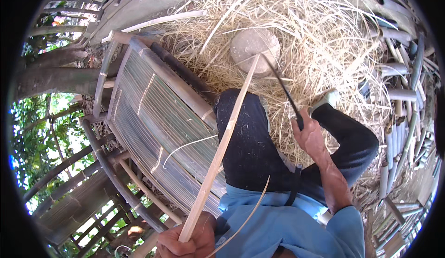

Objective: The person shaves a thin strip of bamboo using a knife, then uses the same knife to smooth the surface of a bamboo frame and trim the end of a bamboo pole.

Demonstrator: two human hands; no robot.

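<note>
My left hand [185, 240], low in the view, is closed round the near end of a long pale bamboo strip [218, 158]. The strip slants up across my left leg, and its far tip lies at a round chopping block [248, 44]. My right hand [308, 133] grips a knife [286, 91] by its dark handle. The dark, narrow blade points up and left, its tip at the block beside the strip's end. A thin curled shaving [190, 144] crosses the strip near its middle, and another thin sliver [245, 214] lies across my blue shirt.
Shavings [320, 40] are heaped round the block. A slatted bamboo bench [157, 105] stands at my left, with a bamboo railing [111, 165] beyond it. Cut bamboo poles [401, 95] are stacked along the right. My bent legs in dark trousers [245, 137] flank the work area.
</note>
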